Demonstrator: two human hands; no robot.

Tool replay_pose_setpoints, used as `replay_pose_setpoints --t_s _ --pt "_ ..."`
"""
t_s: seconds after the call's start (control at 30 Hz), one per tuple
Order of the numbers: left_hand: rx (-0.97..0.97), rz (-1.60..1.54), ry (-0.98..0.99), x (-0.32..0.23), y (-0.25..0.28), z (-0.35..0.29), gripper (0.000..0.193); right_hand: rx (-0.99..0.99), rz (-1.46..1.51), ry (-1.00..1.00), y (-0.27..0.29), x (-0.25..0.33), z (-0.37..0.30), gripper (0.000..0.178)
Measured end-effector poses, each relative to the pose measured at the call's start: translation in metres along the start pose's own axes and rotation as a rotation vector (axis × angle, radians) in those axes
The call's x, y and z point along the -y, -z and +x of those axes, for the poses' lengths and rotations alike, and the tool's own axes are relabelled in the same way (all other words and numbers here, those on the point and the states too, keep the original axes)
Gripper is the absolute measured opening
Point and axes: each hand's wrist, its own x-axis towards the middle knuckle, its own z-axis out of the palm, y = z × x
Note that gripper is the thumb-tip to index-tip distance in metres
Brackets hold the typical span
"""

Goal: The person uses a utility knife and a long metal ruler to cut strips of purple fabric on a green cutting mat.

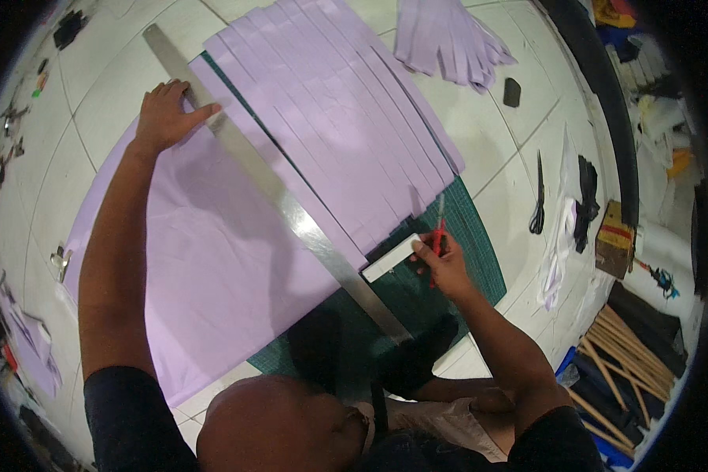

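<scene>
My left hand [169, 114] lies spread at the far part of a long steel ruler [271, 185], its thumb and fingertips pressing on the metal. The ruler crosses a lilac sheet [220, 244] and reaches past its near edge. In my right hand [447, 271] are a short white bar [392, 258] and a red-handled utility knife [437, 236], its tip pointing away from me. The bar's left end is close to the ruler. Right of the ruler, the lilac material is cut into several long parallel strips [330, 102]. A green cutting mat [480, 244] shows beneath.
On the tiled floor [488, 141], to the right, are a bundle of lilac strips [452, 43], a small dark block [512, 92] and black scissors [538, 193]. Farther right stand a small cardboard box [615, 240] and wooden sticks [625, 354]. Lilac scraps [27, 342] lie far left.
</scene>
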Motion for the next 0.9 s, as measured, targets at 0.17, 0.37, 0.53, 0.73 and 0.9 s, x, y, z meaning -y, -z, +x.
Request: replay_pose_setpoints --t_s 0.17,0.37,0.53,0.73,0.9 --pt "0.148 -0.081 -0.028 -0.001 0.007 -0.003 0.125 -0.066 -0.02 0.013 -0.014 -0.012 -0.003 0.04" --pt "0.171 -0.086 0.031 0.001 -0.002 -0.006 0.131 -0.123 -0.111 0.093 -0.027 -0.025 0.006 0.042" --pt "0.181 -0.173 0.035 -0.001 -0.001 -0.005 0.131 -0.143 -0.039 0.155 -0.031 -0.034 0.008 0.043" --pt "0.173 -0.164 0.025 -0.001 -0.005 -0.003 0.128 -0.114 -0.066 0.141 -0.027 -0.032 0.01 0.047" --pt "0.13 -0.128 -0.003 0.008 -0.012 -0.005 0.126 -0.127 -0.092 0.152 -0.028 -0.026 0.007 0.048"
